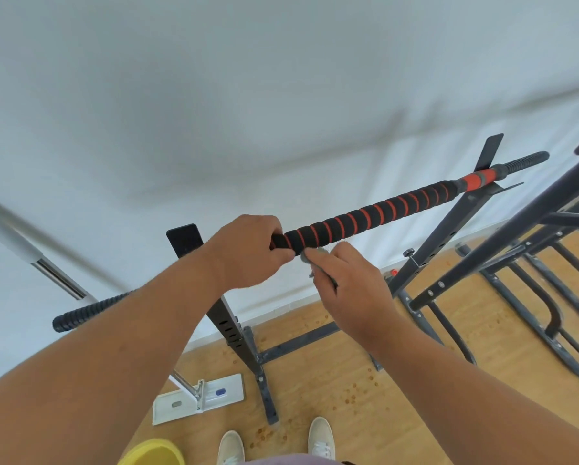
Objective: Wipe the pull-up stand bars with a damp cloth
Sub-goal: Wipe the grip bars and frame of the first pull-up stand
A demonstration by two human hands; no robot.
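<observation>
The left hand (pixel 248 251) was curled round the pull-up bar (pixel 375 214), gripping its black foam sleeve with red spiral stripes near the middle of the bar's length. Just beside it, the right hand (pixel 348 283) pinched a small grey cloth (pixel 316 255) between thumb and fingers, holding the bunched fabric against the underside of the bar, right next to the left hand's knuckles; most of the cloth was hidden inside the fingers. The bar ran across the top of the stand, its ribbed black ends sticking out past both uprights (pixel 449 226), with a plain red section near the far right end. The dark metal stand (pixel 241 340) stood on a wooden floor (pixel 399 397) against a white wall (pixel 248 95). More dark frame tubing (pixel 516 236) rose at the right. Below, near the stand's foot, lay a white flat mop head (pixel 197 397) with its metal handle, a yellow bucket (pixel 154 453) at the bottom edge of the view, and the person's two pale shoes (pixel 321 437).
</observation>
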